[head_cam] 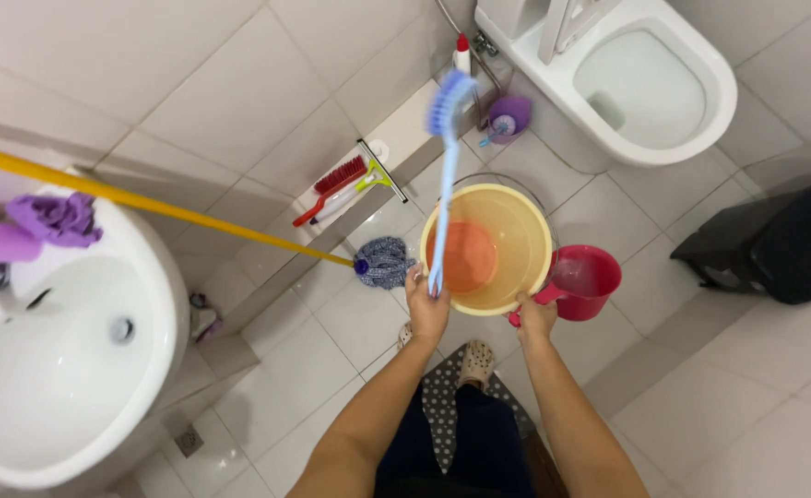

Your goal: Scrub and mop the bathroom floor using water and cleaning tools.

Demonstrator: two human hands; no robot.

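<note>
My left hand (426, 306) grips the handle end of a long light-blue brush (444, 166), whose bristled head points up toward the wall. My right hand (535, 318) holds the handle of a red scoop jug (582, 281) at the rim of a yellow bucket (525, 231). The bucket stands on the tiled floor in front of me and has an orange basin (468, 256) inside it. The brush shaft crosses over the bucket's left side.
A white toilet (691, 101) stands at the top right, with a purple brush holder (509, 117) beside it. A yellow-handled mop (379, 261) leans from the left past a white washbasin (64, 369). A red scrub brush (336, 182) lies by the wall. A black bin (774, 242) sits right.
</note>
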